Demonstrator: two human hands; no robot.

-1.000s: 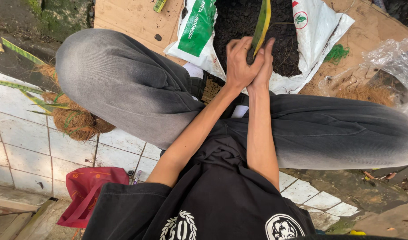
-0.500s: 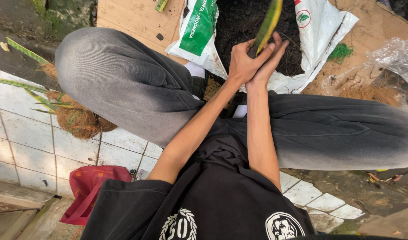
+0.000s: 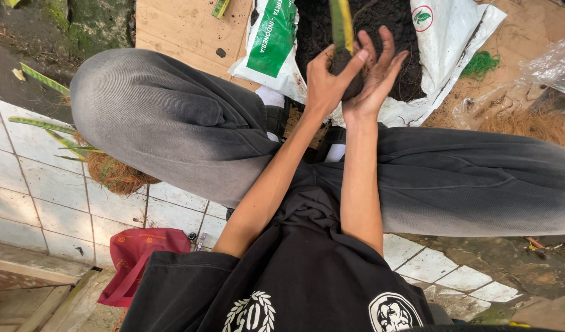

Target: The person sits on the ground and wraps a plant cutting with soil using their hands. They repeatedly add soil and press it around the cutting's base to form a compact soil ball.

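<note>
Dark soil (image 3: 393, 43) fills the open white sack (image 3: 442, 55) lying on cardboard (image 3: 184, 31) ahead of my knees. Bare cardboard stays free left of the sack. I see my left hand (image 3: 325, 83) and right hand (image 3: 375, 77) cupped together around a soil clump, its green-yellow leaf (image 3: 341, 24) rising between them.

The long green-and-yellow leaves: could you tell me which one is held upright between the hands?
The leaf over the open soil bag, its soil-covered base cupped between both hands; the others lie on the tiles beside a coir ball.
</note>
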